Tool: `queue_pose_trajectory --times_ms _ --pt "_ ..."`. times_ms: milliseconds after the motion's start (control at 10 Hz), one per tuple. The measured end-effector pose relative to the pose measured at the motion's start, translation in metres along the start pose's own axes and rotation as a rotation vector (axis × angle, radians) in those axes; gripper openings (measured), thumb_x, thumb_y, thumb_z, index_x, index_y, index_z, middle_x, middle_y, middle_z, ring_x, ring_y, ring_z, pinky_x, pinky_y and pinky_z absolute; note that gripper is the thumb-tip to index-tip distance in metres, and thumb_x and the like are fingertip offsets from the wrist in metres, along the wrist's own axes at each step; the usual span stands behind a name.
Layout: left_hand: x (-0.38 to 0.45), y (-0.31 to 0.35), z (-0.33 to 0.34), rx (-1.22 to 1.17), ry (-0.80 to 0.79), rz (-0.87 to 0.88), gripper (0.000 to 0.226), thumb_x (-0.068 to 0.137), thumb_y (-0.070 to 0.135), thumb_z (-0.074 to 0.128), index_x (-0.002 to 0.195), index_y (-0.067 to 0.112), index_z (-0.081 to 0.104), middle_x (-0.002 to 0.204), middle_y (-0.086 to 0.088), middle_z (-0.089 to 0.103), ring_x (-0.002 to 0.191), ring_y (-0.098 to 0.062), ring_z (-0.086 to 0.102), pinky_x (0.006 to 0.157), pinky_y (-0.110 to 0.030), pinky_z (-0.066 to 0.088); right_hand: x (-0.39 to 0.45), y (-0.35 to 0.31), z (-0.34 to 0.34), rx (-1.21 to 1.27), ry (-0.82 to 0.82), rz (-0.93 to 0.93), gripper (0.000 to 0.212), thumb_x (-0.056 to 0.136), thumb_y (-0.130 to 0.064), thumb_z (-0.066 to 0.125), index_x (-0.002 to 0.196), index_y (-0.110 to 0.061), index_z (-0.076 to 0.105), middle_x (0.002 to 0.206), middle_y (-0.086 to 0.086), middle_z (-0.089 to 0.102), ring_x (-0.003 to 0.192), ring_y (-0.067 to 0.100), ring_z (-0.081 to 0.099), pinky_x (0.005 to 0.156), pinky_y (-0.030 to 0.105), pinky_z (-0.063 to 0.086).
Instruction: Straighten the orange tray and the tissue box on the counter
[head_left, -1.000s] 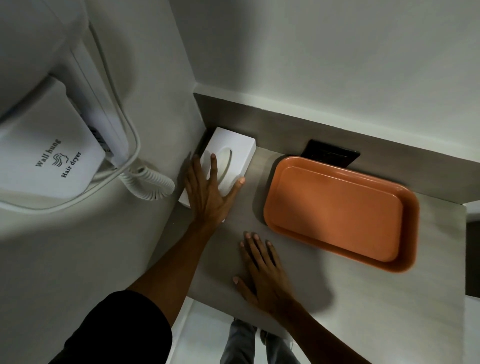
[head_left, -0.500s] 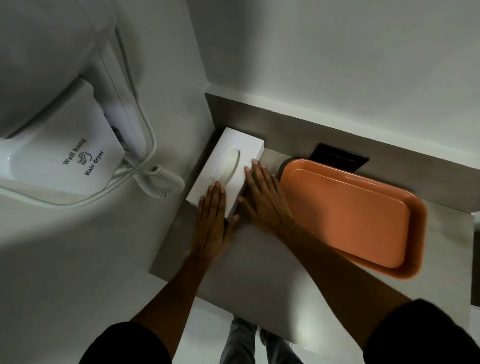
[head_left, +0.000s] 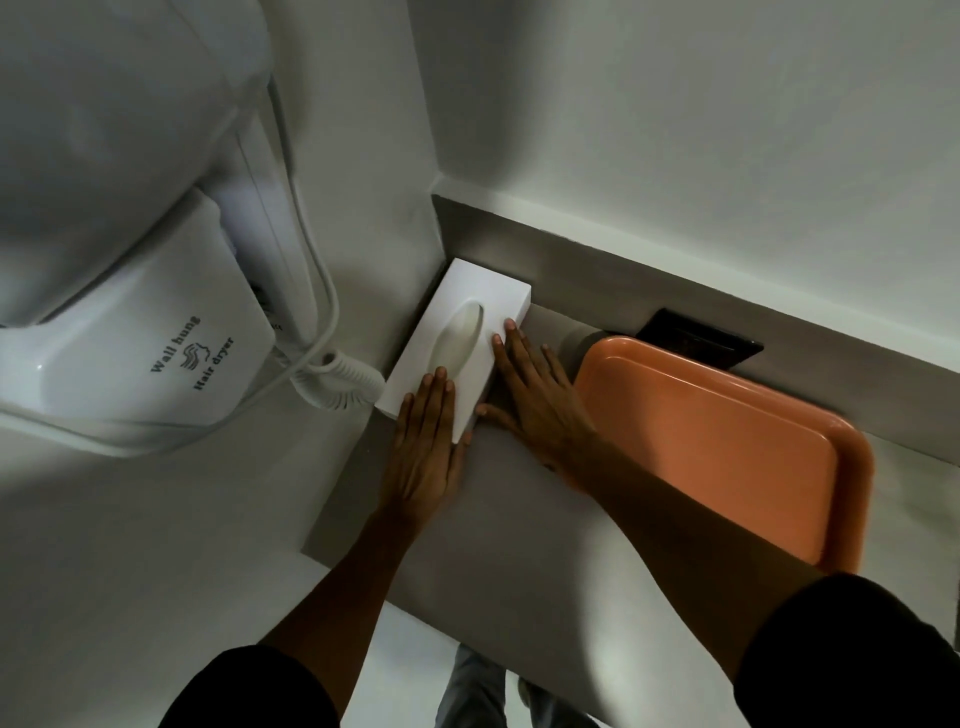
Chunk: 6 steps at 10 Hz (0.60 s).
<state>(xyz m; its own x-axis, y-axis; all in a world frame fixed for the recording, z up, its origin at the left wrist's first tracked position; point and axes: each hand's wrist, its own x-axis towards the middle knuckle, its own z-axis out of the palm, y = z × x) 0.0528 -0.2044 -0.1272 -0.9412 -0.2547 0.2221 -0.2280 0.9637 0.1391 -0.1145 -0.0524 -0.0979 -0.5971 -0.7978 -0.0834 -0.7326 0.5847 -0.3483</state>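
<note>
Grey counter (head_left: 519, 545) fills the corner between two pale walls, with a white wall-hung hair dryer (head_left: 171, 358) and its coiled cord at the left. Half a second ago the hands sat much as now; the view has shifted only slightly, and the right fingertips have crept a little farther along the box. The white tissue box (head_left: 467, 312), with an oval slot in its top, lies in the corner against the left wall. The left hand (head_left: 428, 447) rests flat, fingers spread, on its near end; the right hand (head_left: 540, 400) presses flat along its right side, gripping nothing. The orange tray (head_left: 727, 441) lies slightly askew just right of that hand, a dark panel, perhaps a socket (head_left: 701, 340), behind it.
</note>
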Motion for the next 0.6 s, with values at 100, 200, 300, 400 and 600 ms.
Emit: queue_pose_trajectory --times_ms 100,200,300,400,600 --pt "0.005 -0.017 -0.002 0.011 0.025 0.048 0.070 0.113 0.039 0.050 0.166 -0.001 0.030 0.177 -0.020 0.026 0.167 -0.034 0.023 0.136 -0.052 0.028 0.010 -0.008 0.003 0.017 -0.002 -0.003 0.101 0.109 -0.068 0.049 0.179 -0.011 0.004 0.189 0.014 -0.004 0.176 0.032 0.004 0.144 0.055 0.012" --pt "0.009 -0.027 0.000 0.023 0.023 0.124 0.072 0.113 0.039 0.051 0.168 0.001 0.024 0.178 -0.019 0.024 0.168 -0.031 0.020 0.137 -0.050 0.026 0.013 -0.008 0.009 0.034 0.008 -0.004 0.101 0.109 -0.068 0.050 0.179 -0.010 0.004 0.189 0.014 -0.004 0.176 0.032 0.005 0.144 0.055 0.013" --pt "0.008 -0.026 0.003 0.026 -0.011 0.102 0.075 0.113 0.042 0.048 0.170 0.003 0.018 0.179 -0.018 0.019 0.171 -0.027 0.006 0.141 -0.045 0.011 0.013 -0.004 0.009 0.026 0.012 -0.015 0.102 0.109 -0.069 0.050 0.179 -0.011 0.004 0.189 0.014 -0.003 0.176 0.032 0.004 0.144 0.054 0.012" --pt "0.006 -0.026 0.002 0.021 -0.038 0.073 0.075 0.112 0.044 0.049 0.168 0.000 0.024 0.179 -0.019 0.020 0.169 -0.033 0.014 0.138 -0.056 0.018 0.008 -0.005 0.009 0.012 0.029 0.007 0.099 0.110 -0.066 0.051 0.179 -0.009 0.009 0.189 0.013 0.002 0.176 0.031 0.006 0.144 0.053 0.013" --pt "0.003 -0.003 -0.027 -0.015 -0.156 -0.008 0.095 0.104 0.064 0.045 0.168 -0.002 0.021 0.180 -0.020 0.014 0.168 -0.037 0.015 0.134 -0.064 0.021 -0.036 0.000 -0.026 -0.020 0.069 0.022 0.097 0.110 -0.069 0.041 0.179 -0.010 0.006 0.189 0.010 0.001 0.177 0.027 0.002 0.145 0.049 0.011"
